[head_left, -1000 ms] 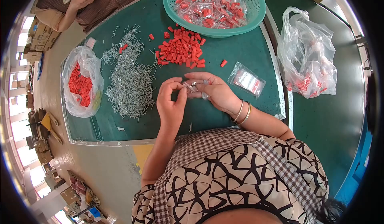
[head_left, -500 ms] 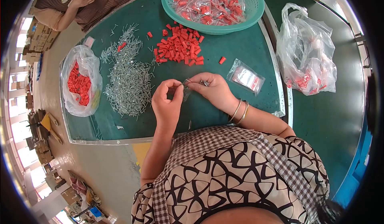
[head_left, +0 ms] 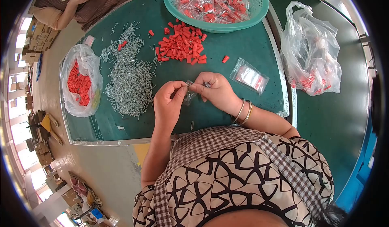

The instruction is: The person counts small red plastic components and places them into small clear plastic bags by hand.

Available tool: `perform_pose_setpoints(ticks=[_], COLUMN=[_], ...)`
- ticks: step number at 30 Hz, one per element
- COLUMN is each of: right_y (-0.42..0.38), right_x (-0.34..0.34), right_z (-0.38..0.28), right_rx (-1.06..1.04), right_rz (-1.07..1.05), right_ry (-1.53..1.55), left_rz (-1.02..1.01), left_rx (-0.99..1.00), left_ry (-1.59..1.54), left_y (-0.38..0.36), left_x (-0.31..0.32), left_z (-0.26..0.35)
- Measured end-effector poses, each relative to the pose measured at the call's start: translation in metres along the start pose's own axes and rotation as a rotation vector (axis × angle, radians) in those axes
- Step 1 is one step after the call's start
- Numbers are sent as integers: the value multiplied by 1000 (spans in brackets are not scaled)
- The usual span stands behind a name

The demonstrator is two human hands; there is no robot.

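A small clear plastic bag (head_left: 189, 98) is pinched between my two hands over the near part of the table. My left hand (head_left: 168, 101) grips its edge between thumb and forefinger. From the right, my right hand (head_left: 216, 90) pinches the same bag, and small metallic bits show at its curled fingers, too small to name. Beyond the hands lies a heap of red tapered plastic pieces (head_left: 182, 44). Left of my left hand spreads a pile of silver screws or nails (head_left: 129, 85). A clear packet (head_left: 249, 76) lies to the right of my right hand.
A green basket (head_left: 172, 10) of filled packets stands at the back. At the left, a white plastic bag (head_left: 93, 61) holds red pieces. A translucent carrier bag (head_left: 312, 53) lies to the right, past the table's rim. Another person (head_left: 81, 2) stands at the far left.
More of the clear bag now shows hanging beneath my fingertips. My hands have shifted only slightly and keep pinching it.
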State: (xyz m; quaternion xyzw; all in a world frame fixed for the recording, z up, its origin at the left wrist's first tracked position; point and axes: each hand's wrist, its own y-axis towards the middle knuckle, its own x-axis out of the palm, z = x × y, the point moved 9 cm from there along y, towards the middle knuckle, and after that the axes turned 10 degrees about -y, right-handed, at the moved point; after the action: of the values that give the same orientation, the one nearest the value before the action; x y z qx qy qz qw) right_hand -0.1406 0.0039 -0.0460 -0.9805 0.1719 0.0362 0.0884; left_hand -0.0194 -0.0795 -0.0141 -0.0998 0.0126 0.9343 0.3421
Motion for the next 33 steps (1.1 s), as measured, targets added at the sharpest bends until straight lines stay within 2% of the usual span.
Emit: perform_pose_setpoints(ticks=[5,8,11,16,22,29,33], right_y=[-1,1,2,0,0,-1,-1], right_x=[2,3,5,7,2,0,0], right_z=[1,0,2,1,0,-4,-1], right_rx=[11,-9,48,101,99,59,114], right_rz=[-6,-33,-70,-126,-94,-53,-68], right_ry=[-50,41,261,110,88,-111,-100], left_rz=[-13,-2,-25,-67,-68,-101,-104], left_rx=[80,75,77,143,93,102,125], left_ry=[27,37,83,144,199,158,133], left_y=[-2,0,4,6,6,5,5], left_x=[6,2,-5,-6,-4,1,4], left_z=[14,11,13,25,23,20,21])
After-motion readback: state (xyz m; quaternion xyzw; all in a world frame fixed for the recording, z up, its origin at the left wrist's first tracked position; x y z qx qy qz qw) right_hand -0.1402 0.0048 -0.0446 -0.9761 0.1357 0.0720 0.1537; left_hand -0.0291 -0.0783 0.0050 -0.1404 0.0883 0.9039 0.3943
